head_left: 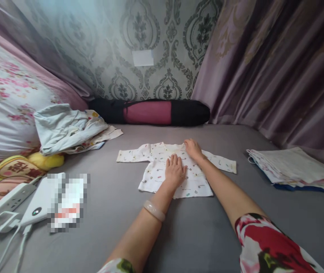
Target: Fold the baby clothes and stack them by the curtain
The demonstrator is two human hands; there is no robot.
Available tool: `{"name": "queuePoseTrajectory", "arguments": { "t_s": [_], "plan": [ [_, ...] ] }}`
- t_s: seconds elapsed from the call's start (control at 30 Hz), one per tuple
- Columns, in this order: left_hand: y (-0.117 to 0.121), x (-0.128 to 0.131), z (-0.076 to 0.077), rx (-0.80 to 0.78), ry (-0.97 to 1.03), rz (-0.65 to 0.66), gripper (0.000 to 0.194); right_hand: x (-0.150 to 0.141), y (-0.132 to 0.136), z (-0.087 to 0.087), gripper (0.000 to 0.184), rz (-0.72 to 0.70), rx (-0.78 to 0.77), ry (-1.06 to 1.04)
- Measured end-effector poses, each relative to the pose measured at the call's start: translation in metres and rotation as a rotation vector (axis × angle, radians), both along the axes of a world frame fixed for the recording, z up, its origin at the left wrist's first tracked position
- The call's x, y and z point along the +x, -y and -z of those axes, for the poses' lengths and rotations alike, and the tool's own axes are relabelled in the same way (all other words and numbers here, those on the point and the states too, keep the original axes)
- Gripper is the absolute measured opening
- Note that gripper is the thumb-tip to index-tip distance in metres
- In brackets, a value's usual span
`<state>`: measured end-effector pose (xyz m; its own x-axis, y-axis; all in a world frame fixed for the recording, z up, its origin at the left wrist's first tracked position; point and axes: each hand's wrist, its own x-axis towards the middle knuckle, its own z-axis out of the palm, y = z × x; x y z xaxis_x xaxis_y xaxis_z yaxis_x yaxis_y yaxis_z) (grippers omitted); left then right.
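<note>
A small white baby shirt (153, 174) with a scattered print lies spread on the grey bed sheet (107, 220), its two sleeves stretched out sideways. My left hand (176, 170) rests flat on the front of it, fingers extended. At the shoulder beside the neckline, my right hand (193, 149) has its fingers curled onto the cloth at the shirt's upper edge. The fingertips of that hand are partly hidden.
On the right is a stack of folded clothes (295, 167). To the left lie a heap of clothes (65, 129), a yellow plush item (16, 168), a power strip (11, 201), a white power bank (44, 197) and cables. A black and pink rolled bag (147, 112) lines the wall.
</note>
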<state>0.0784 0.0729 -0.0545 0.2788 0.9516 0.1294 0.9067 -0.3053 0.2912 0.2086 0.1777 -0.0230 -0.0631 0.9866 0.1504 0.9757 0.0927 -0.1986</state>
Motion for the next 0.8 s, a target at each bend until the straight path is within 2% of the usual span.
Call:
{"name": "queuePoseTrajectory", "arguments": {
  "t_s": [0.3,0.57,0.63,0.8],
  "plan": [
    [-0.004,-0.010,-0.006,-0.016,0.028,-0.129,0.064,0.000,-0.027,-0.003,0.026,0.059,-0.113,0.046],
    [-0.005,-0.007,-0.007,-0.086,0.005,-0.135,0.065,-0.008,-0.029,0.000,0.030,0.127,-0.111,0.044],
    [-0.005,-0.007,-0.007,-0.086,0.013,-0.138,0.065,-0.019,-0.032,-0.003,0.031,0.084,-0.108,0.044],
    [-0.009,-0.007,-0.003,-0.014,0.074,-0.190,0.062,-0.063,-0.041,-0.006,0.033,-0.212,-0.144,-0.018]
  ]
}}
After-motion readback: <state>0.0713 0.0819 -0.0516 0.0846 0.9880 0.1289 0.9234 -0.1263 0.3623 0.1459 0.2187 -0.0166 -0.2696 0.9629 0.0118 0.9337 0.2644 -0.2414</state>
